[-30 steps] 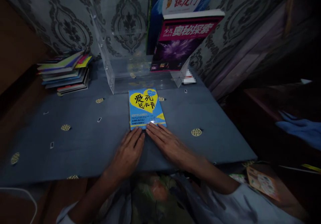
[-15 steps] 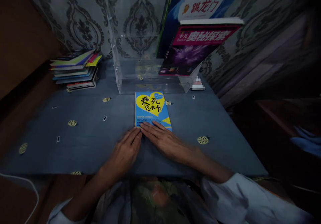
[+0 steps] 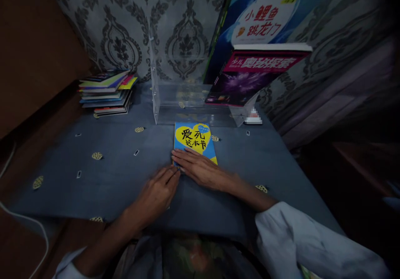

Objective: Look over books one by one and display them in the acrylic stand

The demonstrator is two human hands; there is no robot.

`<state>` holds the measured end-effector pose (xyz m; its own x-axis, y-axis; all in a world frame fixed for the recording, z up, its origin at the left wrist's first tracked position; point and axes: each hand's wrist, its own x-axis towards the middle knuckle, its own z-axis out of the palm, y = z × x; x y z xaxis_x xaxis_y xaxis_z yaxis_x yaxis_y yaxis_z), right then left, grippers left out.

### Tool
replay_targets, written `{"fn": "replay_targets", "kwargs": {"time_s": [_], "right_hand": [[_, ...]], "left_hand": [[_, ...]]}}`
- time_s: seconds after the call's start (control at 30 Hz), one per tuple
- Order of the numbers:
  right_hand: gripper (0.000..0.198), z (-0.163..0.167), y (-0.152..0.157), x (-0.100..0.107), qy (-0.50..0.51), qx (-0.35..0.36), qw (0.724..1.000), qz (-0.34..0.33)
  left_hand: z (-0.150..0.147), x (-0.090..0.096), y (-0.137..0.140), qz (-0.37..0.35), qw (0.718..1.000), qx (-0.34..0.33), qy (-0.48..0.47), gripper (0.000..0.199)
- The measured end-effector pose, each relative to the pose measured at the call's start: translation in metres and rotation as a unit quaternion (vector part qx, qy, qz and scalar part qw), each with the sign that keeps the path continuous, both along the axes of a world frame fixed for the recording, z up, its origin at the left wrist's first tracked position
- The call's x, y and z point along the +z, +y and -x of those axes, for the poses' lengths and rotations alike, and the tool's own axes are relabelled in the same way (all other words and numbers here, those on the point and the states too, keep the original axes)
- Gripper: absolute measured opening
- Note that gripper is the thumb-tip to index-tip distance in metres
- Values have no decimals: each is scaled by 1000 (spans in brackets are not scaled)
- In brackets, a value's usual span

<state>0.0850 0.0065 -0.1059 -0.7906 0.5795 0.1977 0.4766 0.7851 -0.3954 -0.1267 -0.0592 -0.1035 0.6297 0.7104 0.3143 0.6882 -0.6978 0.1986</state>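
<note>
A small blue book (image 3: 212,150) with a yellow heart and black Chinese lettering on its cover lies closed and flat on the table. Across its lower part rests my right hand (image 3: 202,170), palm down with the fingers stretched out to the left. My left hand (image 3: 161,187) is at the book's near left corner, its fingers bent and pressed together there, close to the right hand's fingers. The left thumb and the exact grip on the corner are hidden.
A clear acrylic stand (image 3: 187,118) behind the book holds a purple book (image 3: 242,81) and a large blue book (image 3: 268,16) on its right. Stacked thin books (image 3: 108,93) lie at the back left. A blue patterned cloth covers the table (image 3: 115,187). A white cable (image 3: 31,218) hangs at the left.
My right hand has slid further up over the cover, hiding its lower text. The left fingers are more bent at the corner. The whole view has shifted, with things lower and further right.
</note>
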Motion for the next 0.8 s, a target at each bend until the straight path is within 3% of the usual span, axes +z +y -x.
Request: {"fn": "replay_targets", "kwargs": {"time_s": [0.27, 0.6, 0.8], "right_hand": [[47, 0, 43, -5, 4, -11, 1000, 10], [46, 3, 97, -8, 5, -35, 999, 6], [45, 1, 109, -11, -22, -48, 999, -5]], "left_hand": [[-3, 11, 4, 1, 999, -17, 40, 27], [-4, 6, 1, -18, 998, -7, 53, 28], [-6, 4, 0, -17, 998, 12, 54, 26]]}}
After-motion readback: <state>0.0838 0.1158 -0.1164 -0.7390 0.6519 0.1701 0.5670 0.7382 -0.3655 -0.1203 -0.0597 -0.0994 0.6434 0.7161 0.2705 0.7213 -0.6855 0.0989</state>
